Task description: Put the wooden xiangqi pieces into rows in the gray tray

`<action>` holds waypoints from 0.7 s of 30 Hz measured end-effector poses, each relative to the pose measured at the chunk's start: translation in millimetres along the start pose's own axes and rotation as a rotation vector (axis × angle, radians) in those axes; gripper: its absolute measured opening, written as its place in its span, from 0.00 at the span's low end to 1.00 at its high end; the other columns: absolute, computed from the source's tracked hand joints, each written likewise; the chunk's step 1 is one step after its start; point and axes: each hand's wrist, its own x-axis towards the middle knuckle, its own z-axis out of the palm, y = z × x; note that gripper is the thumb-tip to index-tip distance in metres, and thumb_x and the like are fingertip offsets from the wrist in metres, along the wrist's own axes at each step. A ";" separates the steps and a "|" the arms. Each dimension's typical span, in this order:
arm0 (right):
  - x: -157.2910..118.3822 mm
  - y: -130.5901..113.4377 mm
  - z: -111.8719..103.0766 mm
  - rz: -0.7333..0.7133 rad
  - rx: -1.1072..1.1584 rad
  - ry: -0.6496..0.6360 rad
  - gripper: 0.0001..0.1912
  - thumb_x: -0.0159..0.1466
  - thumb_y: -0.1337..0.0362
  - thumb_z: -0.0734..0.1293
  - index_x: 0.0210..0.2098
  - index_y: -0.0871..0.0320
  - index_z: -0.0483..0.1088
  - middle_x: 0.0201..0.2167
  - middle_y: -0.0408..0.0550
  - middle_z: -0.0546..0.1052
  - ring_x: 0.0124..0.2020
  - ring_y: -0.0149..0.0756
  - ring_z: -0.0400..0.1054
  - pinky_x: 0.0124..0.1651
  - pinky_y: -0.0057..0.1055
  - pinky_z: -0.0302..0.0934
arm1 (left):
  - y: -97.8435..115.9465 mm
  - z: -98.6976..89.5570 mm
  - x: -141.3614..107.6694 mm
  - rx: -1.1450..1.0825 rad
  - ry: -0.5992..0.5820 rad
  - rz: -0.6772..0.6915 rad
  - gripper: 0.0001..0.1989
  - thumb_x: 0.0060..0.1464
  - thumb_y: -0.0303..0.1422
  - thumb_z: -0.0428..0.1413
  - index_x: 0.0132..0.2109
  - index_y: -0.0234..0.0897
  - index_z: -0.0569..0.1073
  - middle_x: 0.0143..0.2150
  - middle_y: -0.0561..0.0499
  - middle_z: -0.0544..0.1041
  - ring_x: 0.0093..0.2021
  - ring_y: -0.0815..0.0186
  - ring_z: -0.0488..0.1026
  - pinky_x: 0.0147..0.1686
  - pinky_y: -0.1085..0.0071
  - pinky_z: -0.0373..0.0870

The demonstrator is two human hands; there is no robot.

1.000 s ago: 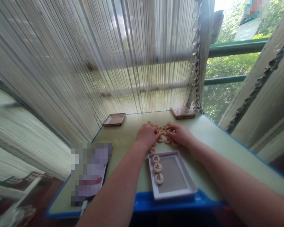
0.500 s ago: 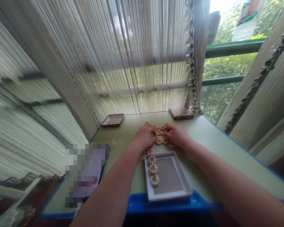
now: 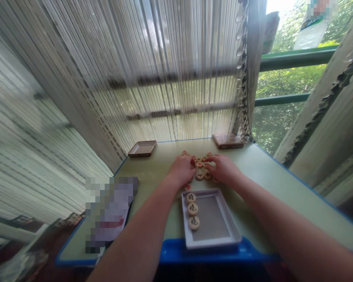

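Note:
Round wooden Chinese chess pieces with red or black characters lie clustered mid-table. My left hand reaches into the left side of this cluster, its fingers curled inward; what is between the fingertips is mostly hidden. At the right side, my right hand has its thumb and index finger apart, close to the pieces. Nearer me stands a shallow white box tray. Three black-character pieces form a column along its left wall. A red-character piece lies just beyond the tray's far left corner.
An open shallow brown box stands at the table's far left. A closed brown box sits at the far right. A blurred-out flat item lies on the left. String curtains hang behind the blue-edged table.
The whole view has shifted slightly, so things appear a little further right. My left hand's fingers have curled inward slightly among the pieces. The three pieces in the tray stay put.

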 end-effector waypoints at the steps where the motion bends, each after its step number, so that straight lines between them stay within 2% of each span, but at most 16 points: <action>1: -0.5 0.0 -0.7 -0.002 0.003 0.001 0.15 0.58 0.60 0.61 0.41 0.55 0.74 0.44 0.51 0.75 0.45 0.45 0.66 0.50 0.37 0.57 | -0.1 -0.1 -0.1 -0.012 0.009 -0.006 0.11 0.45 0.31 0.54 0.38 0.37 0.73 0.38 0.48 0.76 0.41 0.61 0.70 0.43 0.68 0.66; 9: -0.6 4.4 -1.8 0.001 -0.015 -0.006 0.15 0.57 0.62 0.62 0.42 0.55 0.74 0.44 0.52 0.74 0.45 0.45 0.66 0.49 0.38 0.58 | 0.3 -0.4 -0.6 -0.102 0.049 -0.002 0.12 0.45 0.29 0.54 0.41 0.38 0.72 0.40 0.49 0.76 0.45 0.60 0.69 0.46 0.68 0.65; 16: 1.4 9.3 4.5 -0.008 0.008 -0.002 0.15 0.57 0.63 0.62 0.42 0.55 0.74 0.44 0.52 0.74 0.45 0.44 0.66 0.49 0.37 0.57 | 2.5 -4.4 -2.3 -0.080 0.034 0.010 0.10 0.47 0.33 0.55 0.39 0.38 0.74 0.39 0.49 0.76 0.44 0.60 0.69 0.46 0.67 0.65; 21: 5.6 10.9 5.6 0.012 0.092 -0.005 0.13 0.58 0.63 0.62 0.38 0.56 0.75 0.40 0.51 0.76 0.43 0.40 0.67 0.49 0.33 0.58 | -2.5 -2.8 -1.8 -0.082 0.041 0.024 0.12 0.49 0.36 0.54 0.41 0.38 0.74 0.40 0.49 0.76 0.43 0.61 0.70 0.46 0.67 0.65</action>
